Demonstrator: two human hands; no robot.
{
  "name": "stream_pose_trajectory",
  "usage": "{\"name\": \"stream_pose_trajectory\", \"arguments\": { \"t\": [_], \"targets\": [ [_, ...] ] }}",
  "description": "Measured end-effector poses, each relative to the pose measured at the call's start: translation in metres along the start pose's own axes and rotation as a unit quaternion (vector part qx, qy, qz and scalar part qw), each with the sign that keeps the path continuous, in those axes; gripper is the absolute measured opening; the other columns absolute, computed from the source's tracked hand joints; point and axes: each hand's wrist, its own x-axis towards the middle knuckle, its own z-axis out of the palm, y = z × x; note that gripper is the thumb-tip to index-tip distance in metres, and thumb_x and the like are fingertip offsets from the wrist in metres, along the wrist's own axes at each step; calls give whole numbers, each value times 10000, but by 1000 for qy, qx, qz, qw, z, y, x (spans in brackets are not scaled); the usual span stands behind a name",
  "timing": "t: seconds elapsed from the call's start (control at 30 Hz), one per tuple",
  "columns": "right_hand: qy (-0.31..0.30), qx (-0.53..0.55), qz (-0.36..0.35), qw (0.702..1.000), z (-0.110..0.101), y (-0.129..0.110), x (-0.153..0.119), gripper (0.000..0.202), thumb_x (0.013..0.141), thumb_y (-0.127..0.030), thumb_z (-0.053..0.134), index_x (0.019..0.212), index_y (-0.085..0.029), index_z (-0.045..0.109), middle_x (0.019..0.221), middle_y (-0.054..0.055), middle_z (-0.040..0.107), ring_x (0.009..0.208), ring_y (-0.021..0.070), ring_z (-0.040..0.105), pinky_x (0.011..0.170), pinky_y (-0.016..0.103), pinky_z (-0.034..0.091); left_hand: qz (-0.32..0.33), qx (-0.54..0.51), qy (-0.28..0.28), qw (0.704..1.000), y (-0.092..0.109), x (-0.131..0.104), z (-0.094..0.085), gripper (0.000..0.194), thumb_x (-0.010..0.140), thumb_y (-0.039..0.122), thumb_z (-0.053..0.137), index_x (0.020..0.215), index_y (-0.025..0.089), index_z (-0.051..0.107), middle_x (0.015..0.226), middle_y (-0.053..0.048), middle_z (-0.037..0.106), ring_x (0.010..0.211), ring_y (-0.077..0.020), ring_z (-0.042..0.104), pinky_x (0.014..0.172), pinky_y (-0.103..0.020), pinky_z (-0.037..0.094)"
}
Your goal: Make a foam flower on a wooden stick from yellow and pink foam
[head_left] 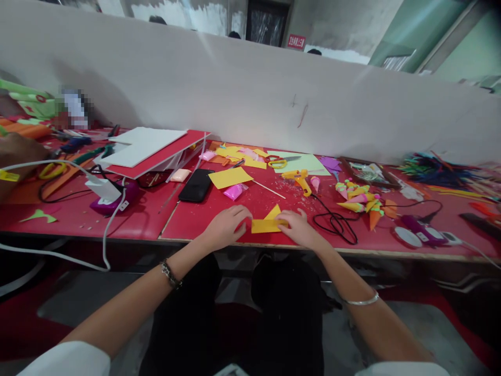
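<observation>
A strip of yellow paper (pixel 263 226) is stretched between my two hands at the table's front edge. My left hand (pixel 229 224) is at its left end with fingers curled, the fingertips at the paper's edge. At the other end, my right hand (pixel 299 228) pinches the strip between thumb and fingers. A pointed yellow paper piece (pixel 273 211) shows just behind the strip; whether the two are joined I cannot tell. Beyond my hands lie a yellow paper sheet (pixel 230 178), a bright pink packet (pixel 235 191) and a thin wooden stick (pixel 270 189).
A yellow glue gun (pixel 299 180) with a black cord, scissors (pixel 278 162) and small paper cones (pixel 358 201) lie to the right. A black phone (pixel 196 185), stacked boards (pixel 146 151) and a purple power strip (pixel 113 202) are leftward. Another person's hand (pixel 19 154) is far left.
</observation>
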Motion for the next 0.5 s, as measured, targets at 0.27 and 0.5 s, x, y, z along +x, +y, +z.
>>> {"name": "stream_pose_trajectory", "arguments": {
  "t": [0.27, 0.5],
  "targets": [
    [97, 23, -74, 992, -2, 15, 18, 245, 705, -105, 466, 700, -250, 664, 1175, 7, 467, 1079, 202, 393, 942, 427, 221, -19, 98, -46, 994, 28, 31, 27, 267, 807, 331, 439, 995, 151, 499, 972, -86, 552, 941, -216, 502, 767, -334, 389],
    [16, 230, -22, 973, 13, 34, 30, 297, 702, -98, 345, 725, -172, 631, 776, 17, 594, 747, 133, 541, 743, 284, 406, -65, 136, -76, 986, 25, 44, 55, 340, 802, 375, 443, 1037, 140, 512, 993, -107, 507, 905, -231, 515, 715, -335, 411]
  ]
}}
